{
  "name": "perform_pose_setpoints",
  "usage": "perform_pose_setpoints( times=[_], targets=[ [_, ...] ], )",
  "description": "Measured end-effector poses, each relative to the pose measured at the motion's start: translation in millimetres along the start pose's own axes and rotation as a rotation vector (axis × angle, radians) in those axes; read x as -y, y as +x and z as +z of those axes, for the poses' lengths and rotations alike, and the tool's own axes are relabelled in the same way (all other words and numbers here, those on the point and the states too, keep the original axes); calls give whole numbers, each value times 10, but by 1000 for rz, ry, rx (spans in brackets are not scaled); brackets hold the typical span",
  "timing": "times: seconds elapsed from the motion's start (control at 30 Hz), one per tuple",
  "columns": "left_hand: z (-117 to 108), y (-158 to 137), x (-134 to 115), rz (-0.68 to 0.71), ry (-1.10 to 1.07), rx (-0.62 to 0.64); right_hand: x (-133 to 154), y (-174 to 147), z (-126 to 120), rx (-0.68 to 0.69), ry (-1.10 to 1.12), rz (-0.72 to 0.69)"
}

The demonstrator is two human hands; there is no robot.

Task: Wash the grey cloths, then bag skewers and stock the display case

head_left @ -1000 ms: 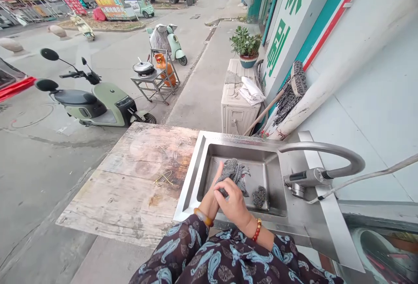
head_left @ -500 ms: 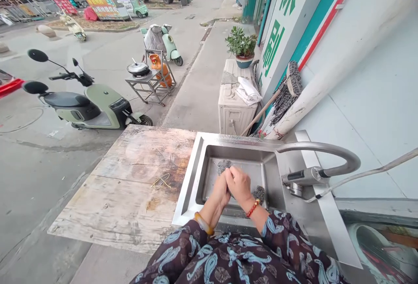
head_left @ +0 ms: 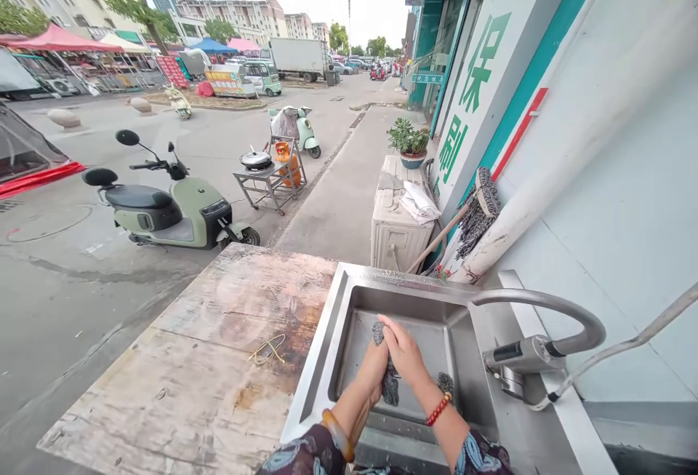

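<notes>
Clasping grey cloth [head_left: 390, 389], left hand [head_left: 371, 367] and right hand [head_left: 406, 358] press fingers [head_left: 393, 334] together near scourer [head_left: 446, 383] and faucet [head_left: 524, 356].

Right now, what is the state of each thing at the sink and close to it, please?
Left hand: closed on the cloth
Right hand: closed on the cloth
Cloth: bunched between the hands
Sink: droplets on its rim
Scrubber: lying in the sink, partly hidden
Faucet: no water seen running
Board: stained, worn
String: loosely looped, lying on the board
Mop: leaning, head up
</notes>
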State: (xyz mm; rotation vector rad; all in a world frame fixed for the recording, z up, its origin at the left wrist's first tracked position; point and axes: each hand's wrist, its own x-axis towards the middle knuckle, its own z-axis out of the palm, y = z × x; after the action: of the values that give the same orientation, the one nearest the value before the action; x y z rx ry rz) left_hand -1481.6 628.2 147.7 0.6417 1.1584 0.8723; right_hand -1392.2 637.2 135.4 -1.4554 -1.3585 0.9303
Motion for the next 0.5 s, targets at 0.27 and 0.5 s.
perform_pose_setpoints(
  times=[0.27, 0.5],
  targets=[
    [-132, -89, -15, 232, 231, 108, -76, -94, -288, 56, -175, 28],
    [-123, -87, 183, -236, -162, -2, 236, -103, -497, -271, -360, -369]
  ],
)
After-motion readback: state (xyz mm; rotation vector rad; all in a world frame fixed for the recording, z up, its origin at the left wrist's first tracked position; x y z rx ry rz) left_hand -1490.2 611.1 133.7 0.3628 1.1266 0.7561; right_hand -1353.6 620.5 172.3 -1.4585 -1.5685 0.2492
